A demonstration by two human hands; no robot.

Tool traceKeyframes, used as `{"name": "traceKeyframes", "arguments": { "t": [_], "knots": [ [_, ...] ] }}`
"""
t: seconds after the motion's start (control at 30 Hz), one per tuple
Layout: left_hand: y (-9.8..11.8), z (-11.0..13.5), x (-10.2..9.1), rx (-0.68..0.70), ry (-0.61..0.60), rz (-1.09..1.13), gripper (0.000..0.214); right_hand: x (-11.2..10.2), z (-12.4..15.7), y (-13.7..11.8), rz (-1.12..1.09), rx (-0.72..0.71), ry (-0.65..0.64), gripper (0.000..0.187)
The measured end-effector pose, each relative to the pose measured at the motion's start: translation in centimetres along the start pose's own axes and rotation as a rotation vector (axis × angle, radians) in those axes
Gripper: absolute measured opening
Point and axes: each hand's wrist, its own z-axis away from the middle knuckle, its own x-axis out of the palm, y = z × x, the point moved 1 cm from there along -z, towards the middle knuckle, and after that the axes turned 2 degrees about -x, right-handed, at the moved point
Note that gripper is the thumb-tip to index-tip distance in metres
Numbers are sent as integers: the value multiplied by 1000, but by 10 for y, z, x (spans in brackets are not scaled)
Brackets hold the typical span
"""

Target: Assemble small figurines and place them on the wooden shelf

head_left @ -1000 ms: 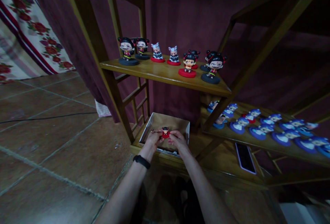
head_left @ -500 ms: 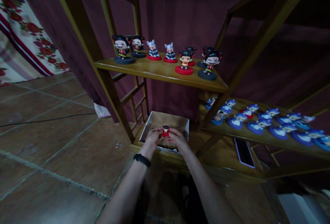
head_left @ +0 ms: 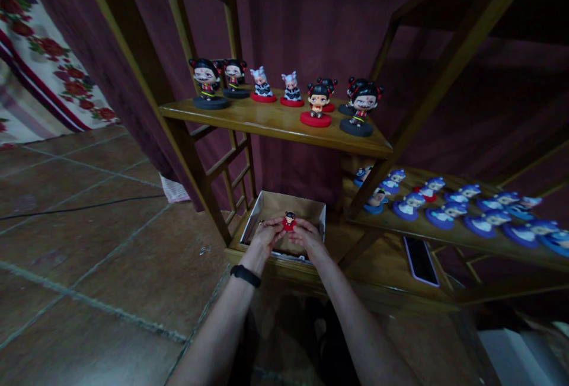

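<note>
Between my two hands I hold a small figurine (head_left: pixel 290 218) with black hair buns and a red round base, upright above a shallow cardboard box (head_left: pixel 306 203). My left hand (head_left: pixel 268 236) is closed on the left edge of the base. Against its right edge, my right hand (head_left: pixel 307 238) grips with the fingers. Another small item (head_left: pixel 261 222), too small to name, shows in the box beside my left hand. A black band (head_left: pixel 245 276) circles my left wrist.
Above the box, a wooden shelf (head_left: pixel 267 124) carries several figurines on black or red bases. To the right, a lower shelf holds several blue-purple figurines (head_left: pixel 409 205). A phone (head_left: pixel 421 261) lies on the bottom board. Wooden posts (head_left: pixel 186 155) frame the left side.
The figurine has shifted slightly up and right between my fingers and now stands more upright. Both hands stay on it. The view has shifted a little.
</note>
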Motion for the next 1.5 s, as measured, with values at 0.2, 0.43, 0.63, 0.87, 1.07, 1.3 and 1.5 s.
{"name": "traceKeyframes", "arguments": {
  "t": [0.2, 0.43, 0.63, 0.87, 1.07, 1.3, 1.5],
  "knots": [
    [0, -2, -1, 4, 14, 4, 15, -1, -1, 2, 0, -6, 4, 40],
    [-2, -3, -2, 7, 3, 8, 15, 1, 4, -3, 23, -35, -15, 39],
    [0, -1, -2, 4, -5, 4, 16, -1, 3, -1, 32, -29, 7, 43],
    [0, 2, -1, 0, -32, -11, 18, -4, -1, 1, 35, -42, 30, 37],
    [-2, 1, -1, -6, -33, -23, 23, -4, -2, 0, 35, -60, 46, 34],
    [-2, 0, 0, -10, -70, -49, 32, -6, -4, 0, 52, -55, 61, 33],
    [-3, 0, 1, 8, -70, -73, 36, -6, -4, -1, 53, -59, 62, 33]
  ]
}}
